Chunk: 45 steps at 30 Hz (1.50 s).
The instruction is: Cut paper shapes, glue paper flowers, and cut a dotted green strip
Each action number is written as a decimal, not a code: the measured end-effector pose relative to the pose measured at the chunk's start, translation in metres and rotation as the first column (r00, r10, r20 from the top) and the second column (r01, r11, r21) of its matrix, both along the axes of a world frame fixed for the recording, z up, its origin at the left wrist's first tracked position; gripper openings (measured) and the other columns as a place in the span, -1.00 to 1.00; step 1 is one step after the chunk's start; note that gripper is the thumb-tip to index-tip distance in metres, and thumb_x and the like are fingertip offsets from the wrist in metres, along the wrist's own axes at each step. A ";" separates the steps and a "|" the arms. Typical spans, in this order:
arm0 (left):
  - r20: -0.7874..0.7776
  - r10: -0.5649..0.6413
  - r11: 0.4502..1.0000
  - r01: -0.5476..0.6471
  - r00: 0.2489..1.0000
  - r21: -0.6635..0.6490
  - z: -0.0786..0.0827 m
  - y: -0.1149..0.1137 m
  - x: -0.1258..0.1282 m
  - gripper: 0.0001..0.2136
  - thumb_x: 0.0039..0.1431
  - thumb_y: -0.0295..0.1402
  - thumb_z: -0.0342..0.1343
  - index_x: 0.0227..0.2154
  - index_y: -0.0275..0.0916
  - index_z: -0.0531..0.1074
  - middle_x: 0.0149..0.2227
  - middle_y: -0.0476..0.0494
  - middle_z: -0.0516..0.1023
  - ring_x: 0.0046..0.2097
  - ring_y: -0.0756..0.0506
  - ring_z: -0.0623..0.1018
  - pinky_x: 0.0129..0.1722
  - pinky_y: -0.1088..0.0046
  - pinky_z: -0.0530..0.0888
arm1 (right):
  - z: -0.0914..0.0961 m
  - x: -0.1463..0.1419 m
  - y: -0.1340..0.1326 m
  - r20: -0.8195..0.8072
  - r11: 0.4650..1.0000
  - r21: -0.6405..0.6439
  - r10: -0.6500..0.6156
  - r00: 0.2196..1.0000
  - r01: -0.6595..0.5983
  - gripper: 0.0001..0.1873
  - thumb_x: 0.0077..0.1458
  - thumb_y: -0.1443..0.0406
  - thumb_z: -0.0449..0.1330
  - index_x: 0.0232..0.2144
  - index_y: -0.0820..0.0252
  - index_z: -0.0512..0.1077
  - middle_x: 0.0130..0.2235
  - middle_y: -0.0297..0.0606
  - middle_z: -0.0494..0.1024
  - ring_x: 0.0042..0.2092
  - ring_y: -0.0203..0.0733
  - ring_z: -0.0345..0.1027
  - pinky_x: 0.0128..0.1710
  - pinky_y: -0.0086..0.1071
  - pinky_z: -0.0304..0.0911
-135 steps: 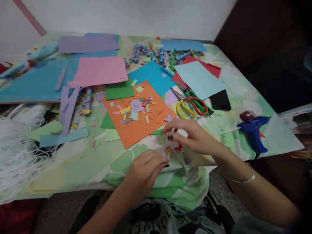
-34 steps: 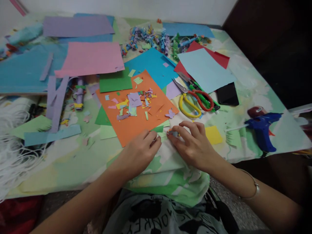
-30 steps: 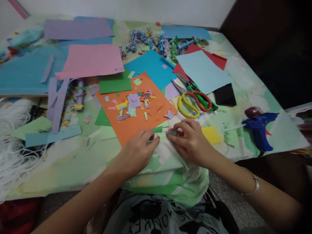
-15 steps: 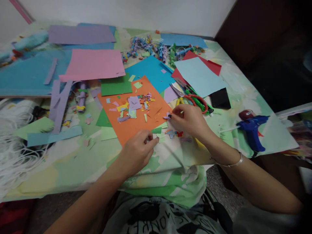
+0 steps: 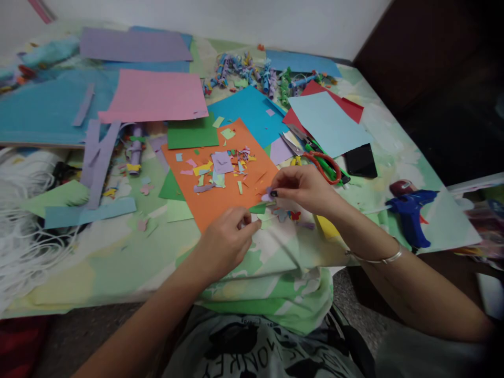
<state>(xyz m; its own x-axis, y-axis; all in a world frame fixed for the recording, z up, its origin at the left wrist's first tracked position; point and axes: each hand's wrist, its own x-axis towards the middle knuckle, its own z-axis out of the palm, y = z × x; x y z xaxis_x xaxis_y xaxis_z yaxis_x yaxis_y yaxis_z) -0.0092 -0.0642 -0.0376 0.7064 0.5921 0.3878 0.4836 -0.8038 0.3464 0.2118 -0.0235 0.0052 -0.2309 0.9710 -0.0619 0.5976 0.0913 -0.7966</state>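
Observation:
My right hand (image 5: 305,189) pinches a small purple paper cutout (image 5: 268,195) between thumb and finger, over the lower right corner of an orange sheet (image 5: 185,184). Lower and to the left, my left hand (image 5: 226,239) is closed, its thumb and finger pressed on the end of a thin white string (image 5: 264,219). Just below my right hand lie a blue-grey butterfly cutout (image 5: 281,214) and a red butterfly cutout (image 5: 295,216). Paper scraps (image 5: 222,163) are scattered on the orange sheet.
Red-handled scissors (image 5: 325,164) and a black phone-like slab (image 5: 360,160) lie beyond my right hand. A blue glue gun (image 5: 411,210) rests at the right. White cord (image 5: 35,257) is heaped at the left. Coloured sheets, including pink paper (image 5: 157,94), cover the back.
My right hand has brought the purple cutout slightly left and down, nearer the left hand. My left hand keeps its pinch. The view has shifted slightly.

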 end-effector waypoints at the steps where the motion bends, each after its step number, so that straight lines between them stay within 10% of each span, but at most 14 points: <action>1: 0.003 -0.002 1.000 0.002 1.000 0.002 0.000 0.000 0.000 -0.77 0.18 -0.57 -0.03 -0.18 -0.30 0.48 -0.28 -0.21 0.40 -0.27 -0.10 0.38 -0.32 0.39 0.40 | 0.001 -0.001 -0.002 -0.057 0.997 -0.046 0.059 0.997 -0.062 -0.91 -0.03 0.33 0.20 -0.42 0.27 0.47 -0.44 -0.26 0.54 -0.41 -0.28 0.38 -0.42 -0.43 0.21; 8: 0.032 -0.005 1.000 0.006 0.999 0.000 -0.003 0.001 0.000 -0.78 0.18 -0.57 -0.01 -0.19 -0.31 0.48 -0.29 -0.19 0.39 -0.27 -0.09 0.38 -0.31 0.40 0.39 | 0.003 -0.010 -0.015 0.041 0.974 -0.095 0.211 0.977 -0.206 -0.89 -0.06 0.48 0.19 -0.45 0.30 0.53 -0.53 -0.35 0.49 -0.49 -0.38 0.27 -0.45 -0.50 0.13; 45: 0.030 -0.006 1.000 0.007 1.000 -0.027 -0.003 0.002 0.000 -0.78 0.18 -0.56 -0.01 -0.18 -0.32 0.49 -0.29 -0.18 0.39 -0.26 -0.08 0.38 -0.31 0.41 0.39 | -0.021 -0.013 -0.037 0.084 0.985 0.122 0.113 0.990 -0.123 -0.90 0.02 0.45 0.19 -0.42 0.23 0.50 -0.42 -0.30 0.51 -0.36 -0.29 0.30 -0.34 -0.41 0.15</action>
<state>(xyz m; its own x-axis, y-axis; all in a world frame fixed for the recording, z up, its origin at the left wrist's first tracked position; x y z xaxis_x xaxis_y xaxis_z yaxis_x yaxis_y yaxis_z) -0.0096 -0.0626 -0.0411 0.6987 0.5978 0.3929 0.4671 -0.7973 0.3824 0.1992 -0.0606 -0.0160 -0.3436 0.9384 0.0380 0.6351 0.2620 -0.7267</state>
